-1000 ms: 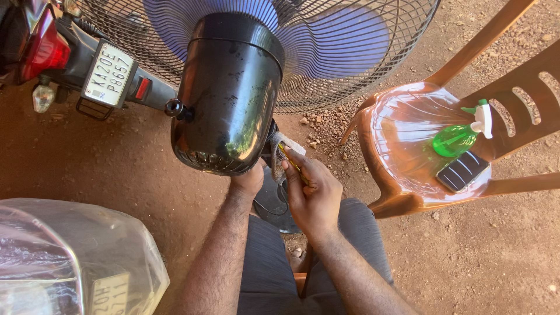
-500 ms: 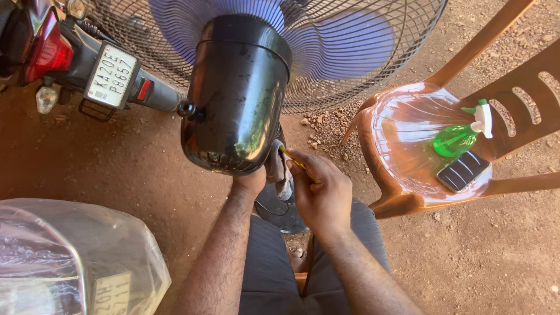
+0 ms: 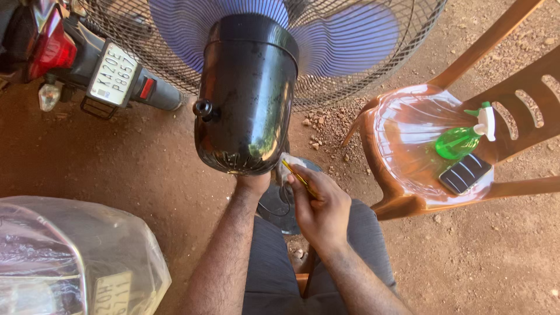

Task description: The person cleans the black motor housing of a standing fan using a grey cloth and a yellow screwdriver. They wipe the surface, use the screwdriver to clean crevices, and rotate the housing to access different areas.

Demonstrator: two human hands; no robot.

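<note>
A pedestal fan stands in front of me, seen from behind: a glossy black motor housing (image 3: 245,93), blue blades (image 3: 344,41) and a wire grille (image 3: 385,64). My left hand (image 3: 254,182) reaches up under the housing, fingers hidden behind it, apparently gripping the fan's neck. My right hand (image 3: 318,207) is closed on a thin yellow-handled tool (image 3: 298,178) together with a small white cloth or paper (image 3: 287,163), held just below the housing's right underside.
A brown plastic chair (image 3: 408,201) on the right holds a green spray bottle (image 3: 461,140) and a dark flat object (image 3: 465,174). A motorbike's rear (image 3: 70,58) is at upper left. A clear plastic bag (image 3: 76,256) lies lower left. The ground is reddish dirt.
The view has shifted so the fan housing sits further right. My right hand has risen slightly with the tool; my left hand stays under the housing.
</note>
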